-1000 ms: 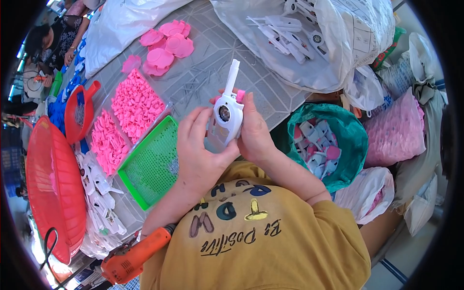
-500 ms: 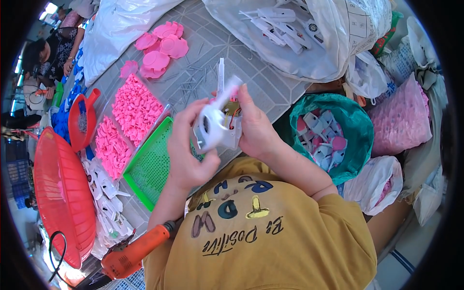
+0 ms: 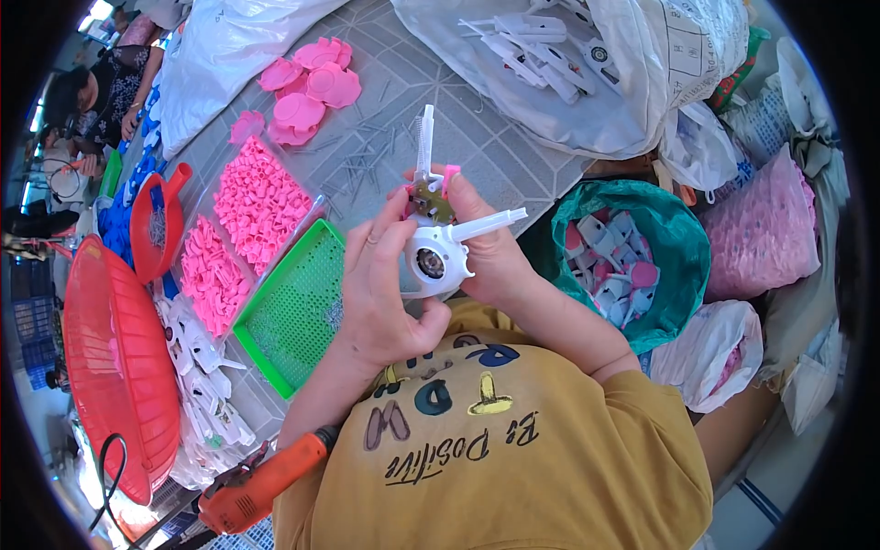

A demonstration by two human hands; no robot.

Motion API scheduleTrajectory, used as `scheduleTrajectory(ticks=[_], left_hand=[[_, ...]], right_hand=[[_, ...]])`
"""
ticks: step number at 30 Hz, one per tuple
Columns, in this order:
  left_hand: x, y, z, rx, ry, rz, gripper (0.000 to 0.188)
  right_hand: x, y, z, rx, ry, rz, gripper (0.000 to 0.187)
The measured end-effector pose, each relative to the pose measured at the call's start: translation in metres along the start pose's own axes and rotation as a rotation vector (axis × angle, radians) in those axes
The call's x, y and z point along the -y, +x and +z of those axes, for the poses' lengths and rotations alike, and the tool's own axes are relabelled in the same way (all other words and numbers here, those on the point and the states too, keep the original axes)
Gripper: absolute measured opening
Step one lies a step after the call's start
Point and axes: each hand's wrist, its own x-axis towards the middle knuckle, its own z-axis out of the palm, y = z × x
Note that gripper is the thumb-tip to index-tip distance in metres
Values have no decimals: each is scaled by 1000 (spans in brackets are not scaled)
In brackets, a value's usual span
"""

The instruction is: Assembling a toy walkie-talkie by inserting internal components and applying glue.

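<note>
My left hand (image 3: 378, 286) is closed on a white plastic housing half (image 3: 447, 240), which has a round dark-centred face and a narrow arm pointing right. Just beyond it, the fingers of my right hand (image 3: 489, 249) grip a second white housing half (image 3: 425, 137) with a toothed arm pointing away from me. A small circuit board (image 3: 431, 203) and a pink piece (image 3: 450, 174) show in that second half. The two halves overlap, and whether they touch is hidden. Both are held above the near edge of the table.
A green perforated tray (image 3: 275, 367) with metal bits lies left, beside pink small parts (image 3: 261, 203). Pink scalloped discs (image 3: 298, 112) and metal pins (image 3: 367, 165) lie farther off. An orange power screwdriver (image 3: 266, 486) is by my left forearm; a green-lined bin (image 3: 683, 275) stands right.
My left hand has turned the near housing half, so its round face is toward me and its arm points right. The circuit board is more exposed. The orange screwdriver has shifted slightly.
</note>
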Motion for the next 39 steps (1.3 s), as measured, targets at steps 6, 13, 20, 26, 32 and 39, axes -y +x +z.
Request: scheduleTrajectory(ticks=[6, 13, 20, 26, 32, 39], left_hand=[[0, 1, 4, -14, -20, 10, 76], [-1, 1, 5, 2, -20, -8, 77], [0, 0, 6, 6, -9, -9, 77], [-2, 0, 7, 12, 11, -15, 77], [-4, 1, 6, 25, 26, -22, 76], [-5, 2, 6, 25, 27, -25, 75]], right_hand=[[0, 0, -2, 8, 7, -5, 51], [5, -3, 3, 4, 39, 24, 52], [3, -1, 1, -5, 57, 33, 51], [6, -3, 4, -17, 63, 63, 51], [8, -4, 8, -45, 150, 63, 41], [5, -4, 6, -39, 126, 57, 41]])
